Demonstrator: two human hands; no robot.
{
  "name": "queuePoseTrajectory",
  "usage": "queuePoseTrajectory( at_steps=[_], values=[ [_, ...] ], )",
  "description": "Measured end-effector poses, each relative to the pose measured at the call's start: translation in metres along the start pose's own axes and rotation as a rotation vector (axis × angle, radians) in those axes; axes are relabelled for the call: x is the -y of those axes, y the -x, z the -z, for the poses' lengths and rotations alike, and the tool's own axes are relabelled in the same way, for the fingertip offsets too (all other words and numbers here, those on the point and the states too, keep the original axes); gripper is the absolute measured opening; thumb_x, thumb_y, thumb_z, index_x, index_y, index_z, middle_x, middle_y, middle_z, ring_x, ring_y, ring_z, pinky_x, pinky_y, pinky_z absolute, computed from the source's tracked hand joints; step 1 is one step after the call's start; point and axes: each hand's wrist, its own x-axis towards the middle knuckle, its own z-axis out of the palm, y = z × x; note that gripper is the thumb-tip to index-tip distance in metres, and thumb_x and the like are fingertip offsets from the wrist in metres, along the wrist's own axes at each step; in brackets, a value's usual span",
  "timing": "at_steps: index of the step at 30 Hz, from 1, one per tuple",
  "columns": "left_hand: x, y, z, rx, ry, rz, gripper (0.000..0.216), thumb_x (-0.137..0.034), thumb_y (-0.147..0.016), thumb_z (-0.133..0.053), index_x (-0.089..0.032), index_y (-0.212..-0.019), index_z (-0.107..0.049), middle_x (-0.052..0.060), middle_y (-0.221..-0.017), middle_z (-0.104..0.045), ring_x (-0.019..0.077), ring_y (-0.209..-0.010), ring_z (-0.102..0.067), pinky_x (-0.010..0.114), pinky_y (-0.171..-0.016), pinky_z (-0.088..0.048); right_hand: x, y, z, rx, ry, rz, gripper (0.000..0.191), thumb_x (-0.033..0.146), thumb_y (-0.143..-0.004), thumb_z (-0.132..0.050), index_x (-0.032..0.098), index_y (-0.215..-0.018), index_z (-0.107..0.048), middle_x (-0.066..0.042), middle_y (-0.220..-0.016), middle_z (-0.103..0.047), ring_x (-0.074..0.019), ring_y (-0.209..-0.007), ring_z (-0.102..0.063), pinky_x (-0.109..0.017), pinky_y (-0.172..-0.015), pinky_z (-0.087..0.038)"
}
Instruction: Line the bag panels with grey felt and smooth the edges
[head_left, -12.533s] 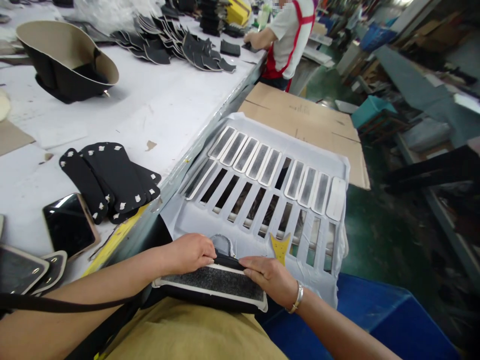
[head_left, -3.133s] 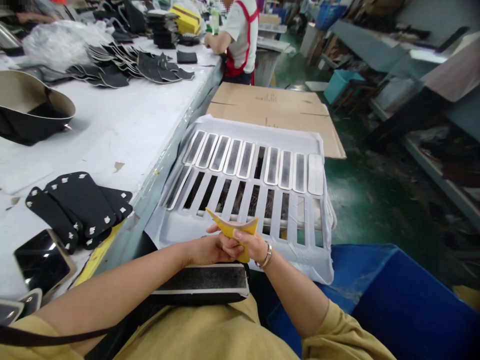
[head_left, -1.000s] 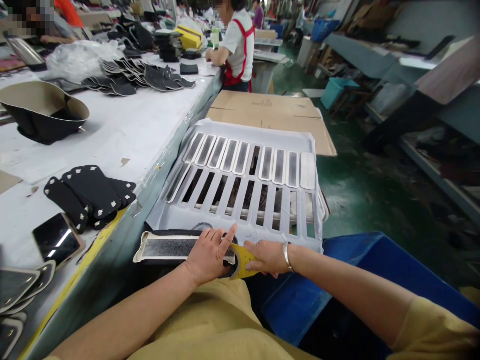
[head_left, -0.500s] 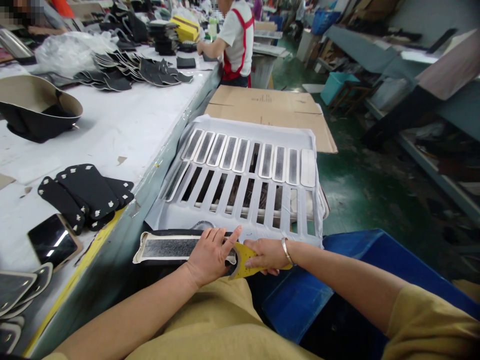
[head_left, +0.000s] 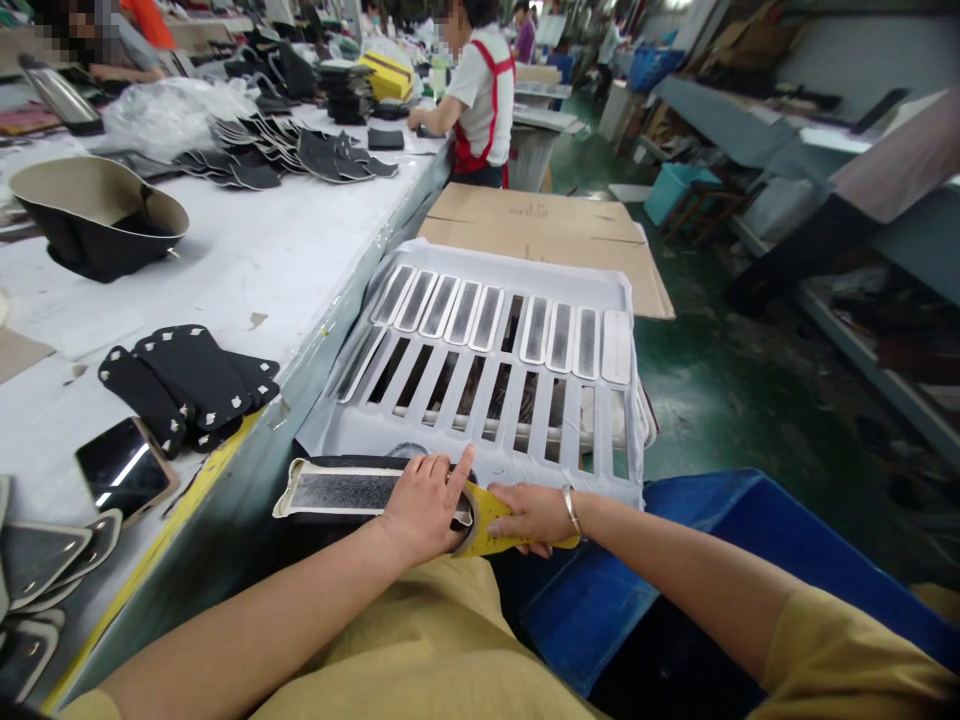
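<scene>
A dark grey strip with a white border (head_left: pixel 337 493) lies lengthwise on a black backing in front of my body. My left hand (head_left: pixel 427 505) covers its right end, the fingers bent over the far edge and the thumb pointing up. In my right hand (head_left: pixel 532 515) is a yellow flat tool (head_left: pixel 480 520), with the fingers closed round it. Its wide, curved end meets the strip beside my left hand; the contact itself is partly hidden. Just beyond is a grey slotted tray (head_left: pixel 345 425), with several similar white-edged strips (head_left: pixel 467 312) across its far slots.
On the white table (head_left: pixel 300 240) at left are black leather-like pieces (head_left: pixel 195 375), a phone (head_left: pixel 126 468) and a black curved piece (head_left: pixel 97 220). Cardboard (head_left: pixel 547 215) lies behind the tray. A blue bin (head_left: pixel 697 530) stands at right. A co-worker (head_left: pixel 484 100) works farther along the table.
The view has shifted slightly, so the table and tray appear a little farther right. Both hands keep almost the same hold on the strip and the yellow tool.
</scene>
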Motion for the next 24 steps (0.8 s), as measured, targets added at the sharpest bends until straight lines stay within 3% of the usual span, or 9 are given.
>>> queuePoseTrajectory(
  at_steps=[11,19,24],
  values=[
    [0.012,-0.012,-0.010,-0.132,-0.003,-0.029,0.084,-0.024,-0.071,-0.053,-0.017,-0.144,-0.012,0.017,-0.115,-0.049,0.0328,-0.108,-0.043,0.048,-0.093,-0.029,0.003,-0.006,0.015,-0.038,-0.016,0.010,0.024,0.038,-0.087,-0.045,0.020,-0.098,-0.035,0.006,-0.058,-0.056,-0.0097,-0.036,-0.051,-0.019,-0.034,-0.040],
    [0.012,-0.009,-0.011,-0.141,-0.027,-0.035,0.075,-0.021,-0.076,-0.047,-0.019,-0.144,-0.016,0.017,-0.118,-0.048,0.0322,-0.109,-0.043,0.048,-0.095,-0.029,0.001,-0.009,0.010,-0.051,-0.086,-0.008,0.022,0.037,-0.086,-0.046,0.020,-0.095,-0.034,0.006,-0.055,-0.054,-0.0096,-0.036,-0.050,-0.019,-0.033,-0.042],
    [0.009,-0.002,-0.013,-0.140,0.001,-0.028,0.073,-0.019,-0.078,-0.046,-0.022,-0.144,-0.016,0.017,-0.120,-0.047,0.0315,-0.110,-0.044,0.048,-0.096,-0.028,0.006,-0.008,0.009,0.001,-0.005,-0.030,0.023,0.037,-0.086,-0.046,0.020,-0.098,-0.035,0.006,-0.057,-0.056,-0.0098,-0.037,-0.051,-0.019,-0.034,-0.041]
  ],
)
